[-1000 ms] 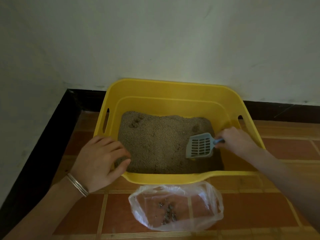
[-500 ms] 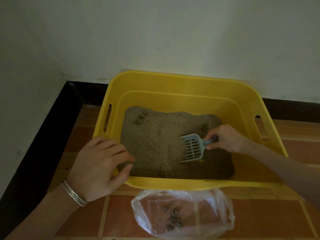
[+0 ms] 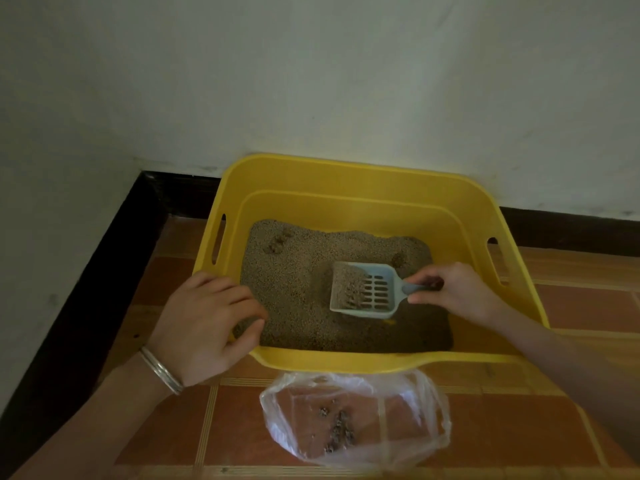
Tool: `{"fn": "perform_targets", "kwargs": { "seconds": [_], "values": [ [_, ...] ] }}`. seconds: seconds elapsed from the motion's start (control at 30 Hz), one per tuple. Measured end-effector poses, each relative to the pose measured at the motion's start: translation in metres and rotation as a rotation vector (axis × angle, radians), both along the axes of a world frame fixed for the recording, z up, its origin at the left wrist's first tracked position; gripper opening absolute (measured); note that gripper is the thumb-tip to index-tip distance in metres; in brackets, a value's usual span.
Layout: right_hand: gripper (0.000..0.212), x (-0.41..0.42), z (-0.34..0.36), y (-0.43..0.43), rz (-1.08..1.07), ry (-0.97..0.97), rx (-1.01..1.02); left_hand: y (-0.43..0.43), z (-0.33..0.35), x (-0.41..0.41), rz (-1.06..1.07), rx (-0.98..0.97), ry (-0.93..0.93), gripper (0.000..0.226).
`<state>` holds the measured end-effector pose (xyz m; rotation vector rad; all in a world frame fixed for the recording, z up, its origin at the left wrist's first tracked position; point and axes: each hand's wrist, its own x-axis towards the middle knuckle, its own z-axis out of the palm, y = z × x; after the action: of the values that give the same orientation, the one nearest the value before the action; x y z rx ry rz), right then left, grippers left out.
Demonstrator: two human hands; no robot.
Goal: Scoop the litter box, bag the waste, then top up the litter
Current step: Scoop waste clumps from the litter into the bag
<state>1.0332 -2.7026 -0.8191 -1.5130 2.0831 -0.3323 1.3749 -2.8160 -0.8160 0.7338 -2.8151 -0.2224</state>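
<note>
At the near-left corner of the yellow plastic litter box (image 3: pixel 346 174), your left hand (image 3: pixel 204 327) grips the rim: fingers curled over the edge toward the inside, thumb against the near wall. A silver metal bangle (image 3: pixel 161 370) sits on that wrist. Your right hand (image 3: pixel 457 292) reaches in from the right and pinches the handle of the blue-grey slotted plastic scoop (image 3: pixel 363 291) between thumb and curled fingers. The scoop lies roughly level over the middle-right of the box, blade pointing left, with a heap of litter on its left end and its slots bare nearer the handle. You cannot tell whether its underside touches the bed. Tan granular litter (image 3: pixel 294 289) covers the box floor, with a small yellow patch of bare bottom just near the scoop. Two darker clumps sit on the surface, one at far left (image 3: pixel 277 242) and one at far right (image 3: pixel 398 259). Just near the box, on the red-brown tiled floor (image 3: pixel 571 299), lies a clear plastic bag (image 3: pixel 415 427) with its mouth open, holding a few small dark waste clumps (image 3: pixel 337 427). The box stands in a corner, close against the white wall (image 3: pixel 311 81) with its black skirting (image 3: pixel 104 254).
</note>
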Motion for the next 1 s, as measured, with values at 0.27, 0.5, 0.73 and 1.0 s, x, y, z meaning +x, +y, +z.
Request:
{"fn": "perform_targets", "kwargs": {
  "seconds": [0.27, 0.5, 0.73, 1.0],
  "values": [
    [0.024, 0.007, 0.015, 0.016, -0.036, 0.045, -0.033, 0.003, -0.002, 0.002, 0.013, -0.031, 0.001, 0.036],
    [0.022, 0.01, 0.019, 0.029, -0.116, 0.051, -0.058, -0.004, -0.002, -0.001, -0.023, -0.072, -0.002, 0.036],
    [0.024, 0.022, 0.029, 0.037, -0.093, -0.055, -0.124, -0.003, -0.007, -0.001, -0.035, -0.074, 0.035, 0.037],
    [0.026, 0.029, 0.032, 0.045, -0.103, -0.072, -0.119, 0.002, -0.011, 0.002, -0.006, -0.072, 0.031, 0.038]
  ]
}}
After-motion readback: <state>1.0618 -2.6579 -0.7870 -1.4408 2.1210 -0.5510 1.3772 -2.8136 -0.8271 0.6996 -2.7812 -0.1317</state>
